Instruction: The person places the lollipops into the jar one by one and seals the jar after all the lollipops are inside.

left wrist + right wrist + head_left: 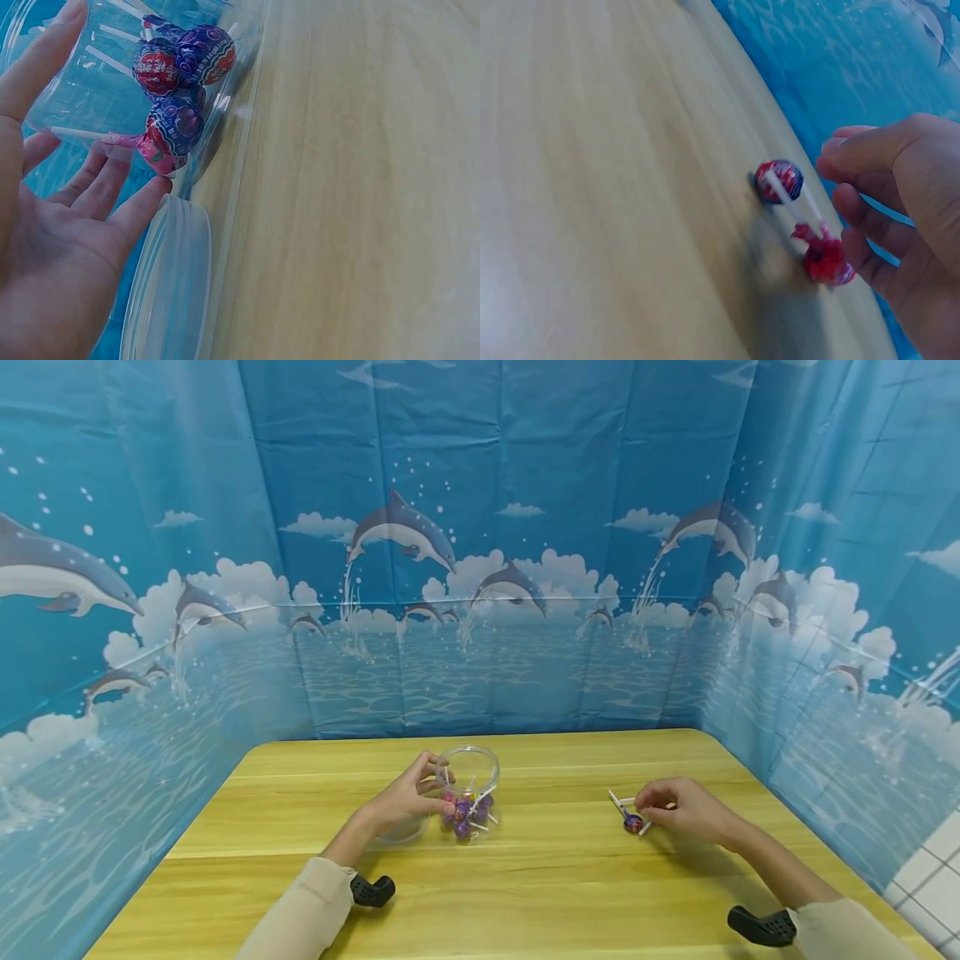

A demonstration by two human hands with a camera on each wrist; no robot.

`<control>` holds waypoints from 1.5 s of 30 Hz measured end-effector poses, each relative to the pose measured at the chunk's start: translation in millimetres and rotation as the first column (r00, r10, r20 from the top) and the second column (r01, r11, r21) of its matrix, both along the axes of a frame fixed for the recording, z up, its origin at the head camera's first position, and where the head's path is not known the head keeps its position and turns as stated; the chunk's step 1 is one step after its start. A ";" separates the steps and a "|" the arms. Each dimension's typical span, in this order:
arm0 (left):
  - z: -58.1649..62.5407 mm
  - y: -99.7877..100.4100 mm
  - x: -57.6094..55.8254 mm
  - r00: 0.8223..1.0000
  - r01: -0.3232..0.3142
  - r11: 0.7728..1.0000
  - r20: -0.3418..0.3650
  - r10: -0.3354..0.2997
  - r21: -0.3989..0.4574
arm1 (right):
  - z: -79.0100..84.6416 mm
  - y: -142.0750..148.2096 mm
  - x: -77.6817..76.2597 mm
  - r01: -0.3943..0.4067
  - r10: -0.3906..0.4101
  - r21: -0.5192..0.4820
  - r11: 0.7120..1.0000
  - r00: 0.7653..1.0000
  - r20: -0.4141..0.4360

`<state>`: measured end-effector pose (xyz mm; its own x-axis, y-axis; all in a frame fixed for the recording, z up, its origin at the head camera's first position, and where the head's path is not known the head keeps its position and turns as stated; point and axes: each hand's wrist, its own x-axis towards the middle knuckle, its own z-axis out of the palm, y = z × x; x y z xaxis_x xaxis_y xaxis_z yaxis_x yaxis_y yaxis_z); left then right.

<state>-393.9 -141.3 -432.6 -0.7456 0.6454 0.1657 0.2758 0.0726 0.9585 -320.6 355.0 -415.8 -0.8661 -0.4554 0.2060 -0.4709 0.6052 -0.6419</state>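
A clear plastic jar stands on the table with several purple-wrapped lollipops inside, white sticks pointing various ways. My left hand holds the jar's left side, thumb and fingers spread around its wall. Beneath that hand lies a clear round lid, partly hidden in the head view. On the right, a blue-and-red lollipop and a red-pink lollipop lie close together, sticks crossing. My right hand is bent just beside them; its fingertips appear apart from both in the right wrist view.
A yellow wood-grain table carries everything, its rounded back edge close to a blue dolphin-print curtain. White tiles show at the lower right. A black wrist device sits at each sleeve.
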 end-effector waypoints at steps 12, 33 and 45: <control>-0.1 0.0 1.1 1.000 -0.001 1.000 0.002 0.001 -0.003 | -28.7 5.4 6.3 0.015 -0.012 0.017 1.000 0.988 -0.154; 0.5 -0.9 -0.5 0.999 -0.037 0.999 -0.014 0.037 -0.034 | -28.3 5.7 5.0 0.032 0.009 0.148 0.988 0.963 -0.269; 1.6 -1.5 -0.5 0.999 -0.036 0.999 -0.011 0.036 -0.040 | -7.1 16.0 2.5 0.095 -0.054 0.076 0.993 0.903 -0.427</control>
<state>-394.4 -142.8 -431.0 -0.7669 0.6245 0.1481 0.2824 0.1212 0.9516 -318.1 371.0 -422.9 -0.7385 -0.4277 0.5212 -0.6370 0.6960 -0.3314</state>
